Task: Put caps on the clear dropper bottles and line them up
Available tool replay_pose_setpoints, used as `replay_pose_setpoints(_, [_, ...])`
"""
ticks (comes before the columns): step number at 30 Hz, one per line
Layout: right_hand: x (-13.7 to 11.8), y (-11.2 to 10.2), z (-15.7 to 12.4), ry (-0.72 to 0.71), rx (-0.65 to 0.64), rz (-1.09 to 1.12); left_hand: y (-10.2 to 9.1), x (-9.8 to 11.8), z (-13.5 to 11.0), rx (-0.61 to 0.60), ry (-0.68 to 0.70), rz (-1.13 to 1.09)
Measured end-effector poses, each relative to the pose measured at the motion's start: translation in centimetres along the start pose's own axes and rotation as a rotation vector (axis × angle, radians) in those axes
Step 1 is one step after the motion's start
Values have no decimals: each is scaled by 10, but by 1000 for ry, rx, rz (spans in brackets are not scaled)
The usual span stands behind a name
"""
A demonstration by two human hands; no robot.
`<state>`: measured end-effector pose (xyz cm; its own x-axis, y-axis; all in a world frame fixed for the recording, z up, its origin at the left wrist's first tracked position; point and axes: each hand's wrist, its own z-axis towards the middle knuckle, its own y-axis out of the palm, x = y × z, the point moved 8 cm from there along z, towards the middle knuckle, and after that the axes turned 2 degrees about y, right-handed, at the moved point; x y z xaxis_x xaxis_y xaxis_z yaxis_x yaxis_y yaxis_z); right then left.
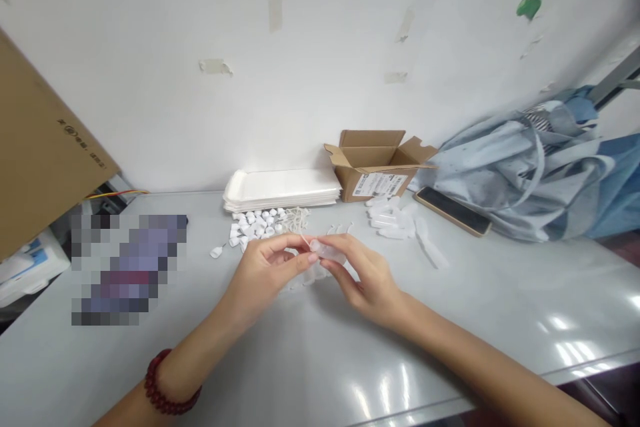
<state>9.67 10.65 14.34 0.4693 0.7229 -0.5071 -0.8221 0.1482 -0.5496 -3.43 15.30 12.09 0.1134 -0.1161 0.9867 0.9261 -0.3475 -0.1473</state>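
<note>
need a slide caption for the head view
Right hand grips a translucent tube, left hand at its end, white caps and open box beyond.

We have room across the near table; farther back, caps, white stack and box block the way.

I see the person's left forearm and right forearm converge forward, the left hand and right hand nearly meeting, fingers bent, each thumb opposed to its index finger in a pinch.
</note>
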Motion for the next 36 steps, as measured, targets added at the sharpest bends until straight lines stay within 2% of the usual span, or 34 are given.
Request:
replay_pose_setpoints(7, [2, 1, 0, -46, -1, -59, 1, 5, 0, -13, 13, 5])
replay_pose_setpoints(13, [15, 7, -1, 45, -45, -51, -1, -8, 5, 40, 1, 76])
replay_pose_setpoints(18, [19, 10, -2, 102, -73, -27, -1, -8, 6, 37, 18, 100])
replay_pose_setpoints(23, [23, 10, 0, 275, -94, 113, 0, -3, 5, 27, 24, 116])
replay_pose_setpoints(27, [24, 11, 2, 389, -105, 192, -4, -4, 4, 108, -15, 148])
replay_pose_setpoints(31, [29, 14, 1, 481, -111, 291, 1, -2, 3, 27, 24, 171])
replay_pose_setpoints(34, [37, 16, -2, 594, -103, 451, 3, 0, 1, -4, 56, 205])
replay_pose_setpoints(36, [41, 21, -4, 681, -106, 629, 3, 3, -1, 23, 101, 311])
